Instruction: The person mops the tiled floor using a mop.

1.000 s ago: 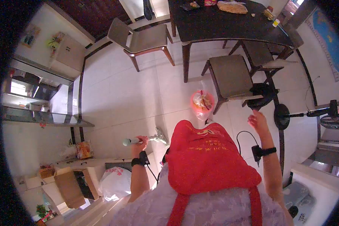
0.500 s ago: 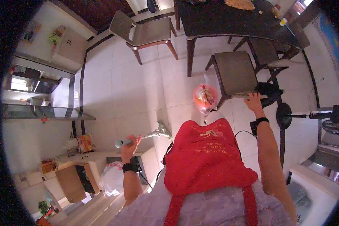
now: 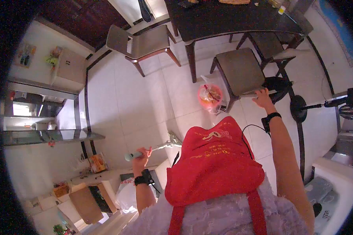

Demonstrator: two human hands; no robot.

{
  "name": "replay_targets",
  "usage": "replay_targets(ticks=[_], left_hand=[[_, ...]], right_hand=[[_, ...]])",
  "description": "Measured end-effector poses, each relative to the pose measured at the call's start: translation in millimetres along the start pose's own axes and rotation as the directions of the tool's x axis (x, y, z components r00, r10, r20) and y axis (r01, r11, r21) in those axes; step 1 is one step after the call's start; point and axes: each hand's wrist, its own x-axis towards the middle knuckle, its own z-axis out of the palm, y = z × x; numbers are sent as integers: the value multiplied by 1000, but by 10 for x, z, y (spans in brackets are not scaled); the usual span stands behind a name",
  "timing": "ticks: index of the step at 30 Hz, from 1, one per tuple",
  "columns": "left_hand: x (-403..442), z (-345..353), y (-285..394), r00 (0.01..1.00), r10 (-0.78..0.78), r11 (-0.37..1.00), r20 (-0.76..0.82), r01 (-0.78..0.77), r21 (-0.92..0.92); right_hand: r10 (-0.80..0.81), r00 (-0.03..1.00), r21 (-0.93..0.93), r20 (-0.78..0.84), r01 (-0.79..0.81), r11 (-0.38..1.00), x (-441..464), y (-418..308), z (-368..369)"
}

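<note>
My left hand (image 3: 142, 155) is wrapped round the pale green handle (image 3: 133, 156) of a long tool, whose light grey-green end (image 3: 173, 140) reaches down by the red apron (image 3: 213, 156). At the near edge of a grey-seated chair (image 3: 240, 70) is my right hand (image 3: 262, 98), its fingers on or over the seat's edge; whether they grip it is hard to tell. A dark thing (image 3: 277, 88) lies beside that hand. On the floor left of the chair sits a pink basin (image 3: 210, 96) with a clear plastic bag in it.
A dark table (image 3: 231, 23) stands ahead, with a second chair (image 3: 151, 43) to its left and another (image 3: 267, 45) partly under it. A fan's round base (image 3: 298, 109) is at the right. An open cardboard box (image 3: 86, 205) and white bag (image 3: 127, 196) lie lower left.
My right hand has reached the chair's edge from lower down. My left hand still holds the handle, and the tool has shifted slightly. The camera view has turned a little.
</note>
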Motion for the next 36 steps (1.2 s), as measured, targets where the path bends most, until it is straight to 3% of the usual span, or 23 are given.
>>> replay_targets(ticks=[2, 4, 7, 8, 11, 13, 15, 17, 19, 20, 23, 25, 26, 29, 31, 33, 35, 36], left_hand=[[22, -78, 157, 1000, -11, 999, -11, 10, -44], [67, -149, 270, 998, 56, 989, 39, -61, 136], [16, -84, 164, 999, 34, 993, 20, -36, 113], [-20, -20, 44, 1000, 5, 998, -1, -5, 57], [-56, 19, -40, 1000, -11, 992, 2, 11, 124], [63, -60, 54, 974, 154, 876, 165, -211, 433], [126, -89, 166, 977, 138, 868, 164, -199, 455], [88, -5, 96, 999, -50, 981, 0, 49, 190], [142, -40, 116, 998, -58, 988, 14, 55, 148], [182, -64, 137, 998, -61, 990, 21, 58, 127], [293, -125, 188, 997, 49, 952, 54, -62, 298], [223, -118, 86, 999, 35, 990, -8, -34, 134], [170, -90, -16, 999, 24, 999, -37, -23, 49], [141, -60, -158, 999, -25, 981, 34, 18, 192], [232, -144, -134, 990, 99, 937, 104, -128, 326], [288, -182, -79, 991, 89, 956, 98, -113, 270], [222, -250, -72, 998, -57, 998, 32, 57, -1], [202, -339, -89, 992, 84, 984, 98, -98, 150]], right_hand=[[-62, 997, -68, -37, 59, 996, 55, 17, 82], [-165, 985, -182, -47, 154, 971, 125, 34, 158], [-108, 993, -210, 56, 117, 971, 50, 22, 109], [-118, 993, -194, 16, 119, 974, 41, 76, 197], [-137, 990, -175, -40, 128, 976, -35, 194, 338], [-146, 989, -204, 2, 143, 968, -53, 239, 400], [-135, 991, -211, -12, 130, 969, -24, 269, 469], [-33, 999, -160, -15, 30, 987, -72, 198, 381], [160, 987, -56, 8, -159, 986, -248, -197, -215], [141, 990, -64, 15, -140, 988, -229, -156, -170], [62, 996, -108, 65, -55, 993, -98, -1, -23], [-15, 991, -156, 135, 37, 987, -59, 51, 45], [35, 993, -131, 111, -20, 991, -95, -6, -14], [140, 986, -86, 85, -133, 987, -163, -170, -192], [146, 982, -105, 123, -133, 985, -157, -182, -248], [132, 979, -152, 154, -109, 982, -162, -195, -323], [71, 982, -179, 177, -39, 983, -160, -196, -302], [23, 983, -181, 181, 11, 983, -148, -149, -222]])
